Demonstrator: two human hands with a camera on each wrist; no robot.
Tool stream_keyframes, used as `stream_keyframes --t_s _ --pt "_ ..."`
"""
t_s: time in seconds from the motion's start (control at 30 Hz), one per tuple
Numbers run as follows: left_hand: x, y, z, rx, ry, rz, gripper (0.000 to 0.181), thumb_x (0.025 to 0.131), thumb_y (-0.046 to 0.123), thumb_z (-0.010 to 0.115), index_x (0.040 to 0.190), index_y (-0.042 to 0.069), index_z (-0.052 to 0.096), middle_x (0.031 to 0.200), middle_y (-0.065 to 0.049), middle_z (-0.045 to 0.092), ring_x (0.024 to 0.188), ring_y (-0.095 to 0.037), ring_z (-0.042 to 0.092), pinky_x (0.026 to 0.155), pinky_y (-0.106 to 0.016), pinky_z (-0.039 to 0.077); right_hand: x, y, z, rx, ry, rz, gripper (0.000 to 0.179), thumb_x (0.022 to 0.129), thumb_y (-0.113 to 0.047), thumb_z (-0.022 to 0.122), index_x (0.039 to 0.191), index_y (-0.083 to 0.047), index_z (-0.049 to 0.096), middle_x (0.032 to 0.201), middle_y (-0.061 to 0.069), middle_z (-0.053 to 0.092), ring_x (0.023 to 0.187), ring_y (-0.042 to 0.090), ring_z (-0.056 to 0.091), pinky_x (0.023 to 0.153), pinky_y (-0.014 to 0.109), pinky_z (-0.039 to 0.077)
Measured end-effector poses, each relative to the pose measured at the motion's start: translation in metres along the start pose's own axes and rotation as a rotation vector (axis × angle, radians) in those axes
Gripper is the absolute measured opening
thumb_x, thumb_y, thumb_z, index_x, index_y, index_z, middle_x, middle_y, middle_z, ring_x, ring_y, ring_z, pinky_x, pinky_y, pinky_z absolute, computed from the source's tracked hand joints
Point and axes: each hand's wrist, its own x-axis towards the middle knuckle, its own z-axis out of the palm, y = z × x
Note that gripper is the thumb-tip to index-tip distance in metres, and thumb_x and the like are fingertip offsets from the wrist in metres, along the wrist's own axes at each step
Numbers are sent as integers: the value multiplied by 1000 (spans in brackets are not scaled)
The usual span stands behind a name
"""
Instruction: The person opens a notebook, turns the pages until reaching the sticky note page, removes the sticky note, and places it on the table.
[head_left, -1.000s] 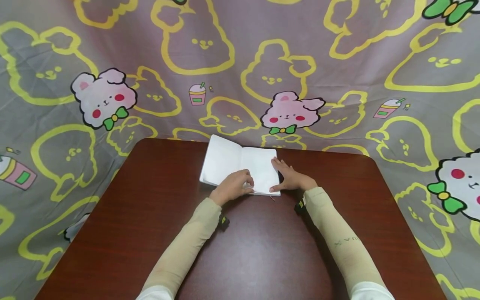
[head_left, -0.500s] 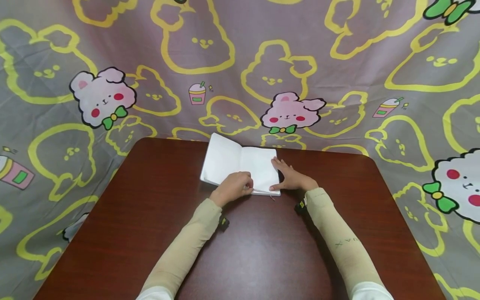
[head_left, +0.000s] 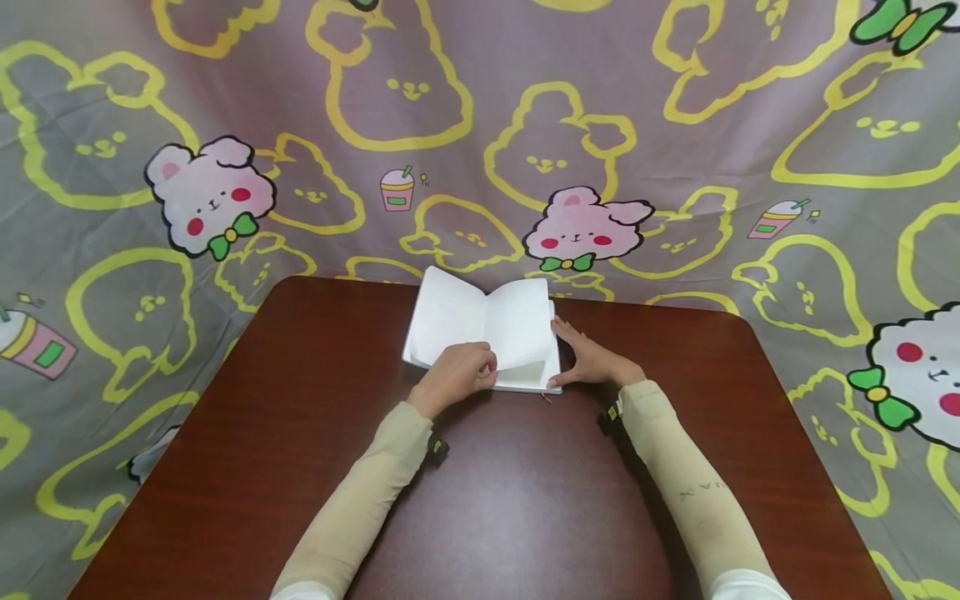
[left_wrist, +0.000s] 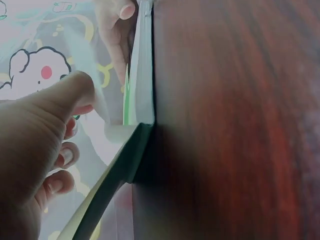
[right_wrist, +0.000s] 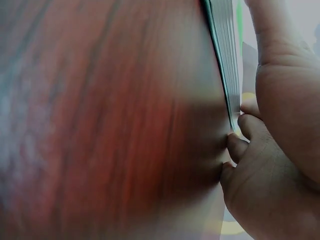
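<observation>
White pages [head_left: 517, 321], red-brown table [head_left: 525, 500], yellow-patterned grey cloth [head_left: 495, 58]

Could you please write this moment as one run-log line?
left hand: pinches raised white paper page; right hand: touches right edge of open rectangular white-paged notebook; notebook: on glossy reddish-brown wood-grain table

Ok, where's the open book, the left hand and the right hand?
Open book [head_left: 508, 322]: head view, on its raised right-hand page.
Left hand [head_left: 457, 372]: head view, back of the hand.
Right hand [head_left: 596, 362]: head view, back of the hand.
</observation>
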Motion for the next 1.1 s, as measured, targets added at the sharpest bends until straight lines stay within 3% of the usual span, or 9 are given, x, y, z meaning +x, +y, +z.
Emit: stream_keyframes --t_s 0.3,0.67,0.83,1.1 --pt "-7 -2 -4 13 142 -66 7 75 19 61 69 16 61 66 8 49 58 -8 46 52 -25 41 2 -3 2 -18 -6 10 121 63 -53 79 149 -5 10 156 14 6 142 36 1 110 58 9" --pt "-1 -2 -22 -121 296 -195 18 74 16 61 60 13 51 60 5 45 53 -12 42 47 -25 34 0 -10 2 -47 -17 23 119 64 -50 80 149 -5 11 156 14 6 141 39 1 110 59 8" --pt "2 -6 -30 -144 352 -194 19 74 15 60 59 11 49 60 3 43 53 -13 42 48 -25 34 1 -11 3 -32 -18 34 118 64 -49 80 150 -5 11 156 13 6 141 38 0 110 59 7" --pt "1 -9 -45 -187 447 -145 22 82 15 57 60 12 57 57 0 49 53 -12 43 52 -24 36 1 -10 3 -21 -19 59 120 63 -51 81 150 -8 10 157 10 5 142 34 0 111 56 6"
